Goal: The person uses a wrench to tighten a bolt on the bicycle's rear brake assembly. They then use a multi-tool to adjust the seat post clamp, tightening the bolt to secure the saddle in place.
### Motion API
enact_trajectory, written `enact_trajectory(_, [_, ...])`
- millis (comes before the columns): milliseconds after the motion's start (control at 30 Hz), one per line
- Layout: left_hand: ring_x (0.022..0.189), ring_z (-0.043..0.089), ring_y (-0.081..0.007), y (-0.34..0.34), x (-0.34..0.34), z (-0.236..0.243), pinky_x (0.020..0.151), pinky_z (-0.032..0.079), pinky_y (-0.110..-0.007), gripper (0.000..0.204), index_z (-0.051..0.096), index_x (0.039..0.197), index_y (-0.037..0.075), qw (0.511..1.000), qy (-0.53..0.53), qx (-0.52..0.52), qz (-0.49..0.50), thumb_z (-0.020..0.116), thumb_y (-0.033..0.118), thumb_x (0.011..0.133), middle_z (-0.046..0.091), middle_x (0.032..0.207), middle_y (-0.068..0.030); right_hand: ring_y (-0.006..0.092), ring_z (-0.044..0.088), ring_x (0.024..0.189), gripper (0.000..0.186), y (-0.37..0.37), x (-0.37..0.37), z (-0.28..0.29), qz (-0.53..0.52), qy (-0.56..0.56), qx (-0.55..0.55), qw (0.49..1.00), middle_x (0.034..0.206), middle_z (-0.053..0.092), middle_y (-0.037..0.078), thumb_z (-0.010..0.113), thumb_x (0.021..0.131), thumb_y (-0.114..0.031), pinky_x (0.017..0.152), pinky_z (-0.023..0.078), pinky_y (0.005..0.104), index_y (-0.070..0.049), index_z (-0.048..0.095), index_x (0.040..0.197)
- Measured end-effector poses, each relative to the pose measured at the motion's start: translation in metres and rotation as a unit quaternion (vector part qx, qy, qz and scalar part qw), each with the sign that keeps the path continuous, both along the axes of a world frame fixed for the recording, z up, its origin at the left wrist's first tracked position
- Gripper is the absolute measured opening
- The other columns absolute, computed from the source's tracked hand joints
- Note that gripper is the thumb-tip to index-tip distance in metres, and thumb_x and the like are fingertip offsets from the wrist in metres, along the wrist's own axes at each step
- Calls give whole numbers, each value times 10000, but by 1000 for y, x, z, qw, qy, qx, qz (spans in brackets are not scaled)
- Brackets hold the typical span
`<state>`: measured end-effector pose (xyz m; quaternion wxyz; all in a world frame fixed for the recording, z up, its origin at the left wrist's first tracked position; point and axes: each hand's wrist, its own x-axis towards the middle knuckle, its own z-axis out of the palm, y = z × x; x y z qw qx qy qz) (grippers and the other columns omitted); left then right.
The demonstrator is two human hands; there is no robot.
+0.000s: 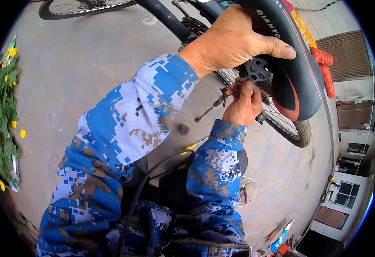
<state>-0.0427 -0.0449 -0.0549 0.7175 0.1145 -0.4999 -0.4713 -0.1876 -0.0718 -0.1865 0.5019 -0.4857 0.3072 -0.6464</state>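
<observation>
Cloth sleeve [123,113] | left fingers [277,48] gripping saddle [299,81] (smooth) | right fingers [247,88] pinching flat perforated tool [258,69]

Daylight falls on grey floor [59,85]; plants [2,112] line its left; a dark window [346,194] breaks the white wall [346,177].

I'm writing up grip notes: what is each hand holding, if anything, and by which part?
The left hand grips the bicycle saddle by its picture-left edge. The right hand pinches the flat multi-hole wrench by its lower end.
</observation>
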Motion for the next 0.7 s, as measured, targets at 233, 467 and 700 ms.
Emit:
enact_trajectory(233, [1048,612,-183,5,1,-5,925,502,-319,447,568,1210,-23,999,-16,-31,26,769,24,814,652,1114,-95,187,624,625,258,-6,-1,12,-61,-32,-5,998,810,671,131,758,821,-117,500,464,260,39,644,994])
enact_trajectory(467, [1010,626,-183,7,2,-2,898,516,-317,424,586,1187,-20,999,-16,-19,24,773,33,811,663,1093,-100,180,591,599,256,-8,-13,31,-60,-30,-72,995,829,663,104,753,799,-6,470,469,272,18,650,1031])
enact_trajectory(700, [982,634,-184,16,8,3,886,517,-308,345,617,1126,-15,999,-19,-26,-3,768,59,825,677,1055,-98,192,578,581,257,-6,-7,36,-61,-24,-51,997,812,649,114,731,794,19,503,469,292,17,638,1034])
